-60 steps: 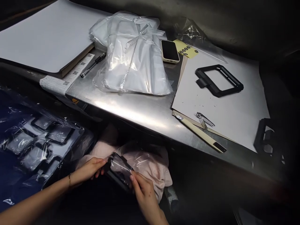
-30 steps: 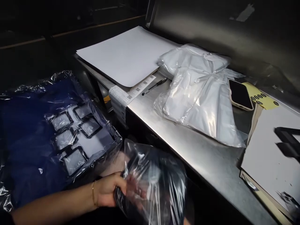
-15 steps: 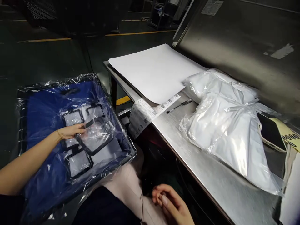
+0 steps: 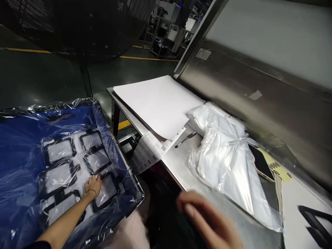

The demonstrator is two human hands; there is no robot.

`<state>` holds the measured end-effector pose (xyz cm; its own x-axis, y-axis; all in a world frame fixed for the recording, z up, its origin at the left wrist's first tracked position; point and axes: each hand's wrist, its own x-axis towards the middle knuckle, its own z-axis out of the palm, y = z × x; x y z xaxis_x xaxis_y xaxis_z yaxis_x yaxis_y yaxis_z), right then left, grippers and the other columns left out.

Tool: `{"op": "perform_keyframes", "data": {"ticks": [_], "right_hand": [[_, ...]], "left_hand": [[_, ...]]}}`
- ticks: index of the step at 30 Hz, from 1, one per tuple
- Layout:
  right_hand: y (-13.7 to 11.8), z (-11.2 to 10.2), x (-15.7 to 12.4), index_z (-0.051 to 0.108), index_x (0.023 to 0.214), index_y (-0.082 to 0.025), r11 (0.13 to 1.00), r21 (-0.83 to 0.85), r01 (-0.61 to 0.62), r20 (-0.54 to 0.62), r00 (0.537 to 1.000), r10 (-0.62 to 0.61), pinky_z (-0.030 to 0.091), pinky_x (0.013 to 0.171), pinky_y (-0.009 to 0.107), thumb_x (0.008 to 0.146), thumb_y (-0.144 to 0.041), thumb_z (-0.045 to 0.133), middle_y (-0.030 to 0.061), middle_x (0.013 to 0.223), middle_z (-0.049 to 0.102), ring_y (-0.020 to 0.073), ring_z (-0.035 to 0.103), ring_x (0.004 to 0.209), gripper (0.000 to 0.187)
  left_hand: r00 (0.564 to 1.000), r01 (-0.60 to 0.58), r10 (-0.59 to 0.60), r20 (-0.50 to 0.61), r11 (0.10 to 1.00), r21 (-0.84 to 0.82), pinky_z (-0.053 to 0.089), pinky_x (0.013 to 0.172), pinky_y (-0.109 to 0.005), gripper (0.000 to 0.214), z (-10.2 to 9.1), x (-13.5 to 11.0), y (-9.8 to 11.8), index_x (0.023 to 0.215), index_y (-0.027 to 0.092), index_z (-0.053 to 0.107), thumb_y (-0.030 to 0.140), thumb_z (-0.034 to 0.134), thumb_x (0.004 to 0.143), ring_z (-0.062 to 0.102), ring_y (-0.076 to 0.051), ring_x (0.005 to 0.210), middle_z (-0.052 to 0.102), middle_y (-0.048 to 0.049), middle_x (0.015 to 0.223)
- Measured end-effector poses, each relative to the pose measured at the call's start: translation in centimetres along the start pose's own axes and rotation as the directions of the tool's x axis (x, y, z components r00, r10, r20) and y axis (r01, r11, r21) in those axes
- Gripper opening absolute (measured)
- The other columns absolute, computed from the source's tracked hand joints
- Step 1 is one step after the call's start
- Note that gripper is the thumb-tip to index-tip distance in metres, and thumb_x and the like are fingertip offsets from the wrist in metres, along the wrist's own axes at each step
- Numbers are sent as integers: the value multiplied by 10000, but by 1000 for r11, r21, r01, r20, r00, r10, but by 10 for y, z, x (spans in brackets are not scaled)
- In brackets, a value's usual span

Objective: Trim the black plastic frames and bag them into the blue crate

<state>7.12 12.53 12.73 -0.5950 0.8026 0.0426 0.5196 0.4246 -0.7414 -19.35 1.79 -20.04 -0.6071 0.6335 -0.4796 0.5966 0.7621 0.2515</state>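
Observation:
My left hand (image 4: 93, 186) reaches into a plastic-lined blue bin (image 4: 18, 138), its bent fingers on the left edge of a black rectangular frame (image 4: 107, 189) in clear wrapping. Several similar wrapped black frames (image 4: 59, 150) lie beside it in two rows, on a pale layer. My right hand (image 4: 204, 214), blurred, hangs over the near edge of the metal table (image 4: 228, 204). Its fingers are loosely curled and nothing shows in them. Nearest to it on the table is a pile of clear plastic bags (image 4: 225, 162).
White sheets (image 4: 158, 103) cover the table's far end, over a printed label strip (image 4: 149, 148). A pen (image 4: 185, 139), a phone (image 4: 260, 162) and another black frame (image 4: 316, 224) lie on the table. A metal panel (image 4: 233, 76) rises behind; a large dark fan (image 4: 77, 27) stands beyond the bin.
The wrapped frame in my left hand has gone down into the bin's near right corner. My right hand has moved right and up. The view has shifted right, showing a black frame on the table.

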Motion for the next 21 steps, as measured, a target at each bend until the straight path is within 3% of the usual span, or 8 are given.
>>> {"op": "perform_keyframes", "data": {"ticks": [1,3,6,8,11,14,18,21], "right_hand": [[-6,-1,24,562,860,-236,970,-212,121,-81,987,-141,486,629,238,852,-347,402,30,803,626,150,603,738,195],[-11,2,77,542,974,-198,919,-352,180,-135,961,-240,430,830,320,847,-393,393,81,1026,580,190,525,983,276],[-4,22,146,379,1224,-114,844,-518,141,-75,975,-209,271,973,452,766,-431,538,173,1350,292,284,261,1235,579],[3,38,175,353,1244,-123,791,-604,98,-18,990,-137,280,941,519,760,-429,553,169,1339,300,317,284,1216,606],[7,48,189,460,1138,-153,705,-703,95,53,995,-82,374,866,481,833,-364,475,95,1187,469,247,454,1078,370],[2,41,186,504,1060,-148,624,-773,116,105,993,-55,446,775,401,858,-326,446,62,1038,546,184,543,916,275],[-6,30,176,514,1021,-143,519,-851,87,116,993,23,483,644,318,856,-313,455,30,882,577,131,573,729,244],[-6,32,171,519,997,-138,461,-883,88,109,994,20,483,626,304,857,-294,457,23,855,576,126,571,715,219]], "left_hand": [[999,3,-2,-33,1000,22,420,841,-460,333,3,1,-1,1120,166,475,281,503,809,501,-232,1023,497,-81,1163],[995,-2,7,-100,999,44,418,842,-461,350,3,2,-8,1134,167,463,286,503,808,493,-235,1033,485,-85,1178],[980,-9,18,-198,999,48,392,872,-476,380,-2,5,-25,1174,174,426,300,480,820,452,-251,1088,429,-93,1246],[976,-22,31,-216,999,47,339,917,-506,405,-4,8,-35,1196,181,408,318,473,821,399,-268,1144,374,-94,1303],[986,-67,72,-150,997,37,259,963,-541,449,2,14,-42,1219,193,389,346,486,808,330,-287,1200,317,-89,1352],[991,-112,113,-76,994,13,250,965,-547,448,14,18,-41,1218,197,394,351,487,807,329,-289,1201,323,-87,1349],[982,-189,189,-14,982,-12,278,955,-527,379,24,12,-42,1142,174,468,349,488,807,364,-272,1178,383,-86,1307],[969,-245,245,9,969,-21,293,949,-514,336,21,7,-50,1096,164,502,339,488,809,386,-261,1162,415,-84,1283]]}}
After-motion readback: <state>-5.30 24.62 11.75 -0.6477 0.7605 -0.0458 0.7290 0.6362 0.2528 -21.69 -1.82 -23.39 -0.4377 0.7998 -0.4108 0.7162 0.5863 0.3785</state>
